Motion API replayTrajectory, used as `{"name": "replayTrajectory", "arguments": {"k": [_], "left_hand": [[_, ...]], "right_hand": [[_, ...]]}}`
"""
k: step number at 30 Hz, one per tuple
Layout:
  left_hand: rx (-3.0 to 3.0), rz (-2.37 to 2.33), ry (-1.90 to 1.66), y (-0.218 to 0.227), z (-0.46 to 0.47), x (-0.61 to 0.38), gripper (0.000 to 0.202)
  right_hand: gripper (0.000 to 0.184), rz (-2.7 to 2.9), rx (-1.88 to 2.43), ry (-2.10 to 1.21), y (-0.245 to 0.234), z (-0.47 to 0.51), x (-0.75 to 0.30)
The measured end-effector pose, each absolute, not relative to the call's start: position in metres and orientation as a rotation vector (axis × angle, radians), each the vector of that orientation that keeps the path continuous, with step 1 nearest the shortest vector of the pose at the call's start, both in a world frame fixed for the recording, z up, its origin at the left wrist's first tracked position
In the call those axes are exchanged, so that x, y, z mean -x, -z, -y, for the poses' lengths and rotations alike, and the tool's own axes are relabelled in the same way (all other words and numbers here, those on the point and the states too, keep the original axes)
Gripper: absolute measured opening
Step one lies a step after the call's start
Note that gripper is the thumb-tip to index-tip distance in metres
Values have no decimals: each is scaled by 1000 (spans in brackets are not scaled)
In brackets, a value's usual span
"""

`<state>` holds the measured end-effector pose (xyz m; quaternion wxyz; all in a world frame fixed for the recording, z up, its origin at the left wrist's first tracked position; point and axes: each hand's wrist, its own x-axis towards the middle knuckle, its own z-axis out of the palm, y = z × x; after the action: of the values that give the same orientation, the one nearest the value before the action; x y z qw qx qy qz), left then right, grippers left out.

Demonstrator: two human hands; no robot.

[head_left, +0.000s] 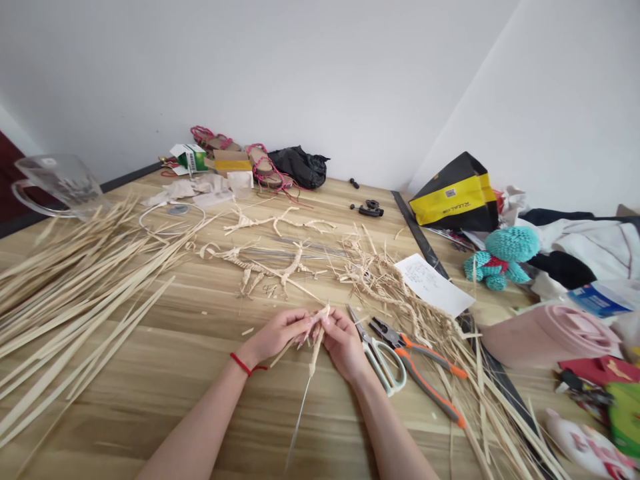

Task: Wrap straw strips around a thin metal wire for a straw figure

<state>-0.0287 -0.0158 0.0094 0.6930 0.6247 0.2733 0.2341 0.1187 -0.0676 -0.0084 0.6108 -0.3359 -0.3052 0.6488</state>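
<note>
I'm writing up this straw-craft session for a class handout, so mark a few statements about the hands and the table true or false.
The left hand wears a red cord at the wrist. True.

The right hand grips pale-handled scissors. False: the scissors lie on the table, and both hands hold a pale straw-wrapped wire.

Orange-and-grey-handled pliers lie left of the hands. False: they lie to the right, beside the scissors.

A turquoise stuffed toy sits right of a handwritten white note. True.

Pink-strapped sandals are on the person's feet. False: they lie beyond the far edge of the light wood table.
</note>
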Motion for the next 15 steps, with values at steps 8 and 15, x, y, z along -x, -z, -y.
{"name": "replayTrajectory", "arguments": {"k": [8, 15], "left_hand": [[-1493, -645, -525, -10, 17, 25, 34], [-1593, -768, -480, -5, 25, 17, 43]], "right_hand": [[21, 452, 739, -1538, 12, 63, -117], [21, 226, 716, -1561, 19, 59, -111]]}}
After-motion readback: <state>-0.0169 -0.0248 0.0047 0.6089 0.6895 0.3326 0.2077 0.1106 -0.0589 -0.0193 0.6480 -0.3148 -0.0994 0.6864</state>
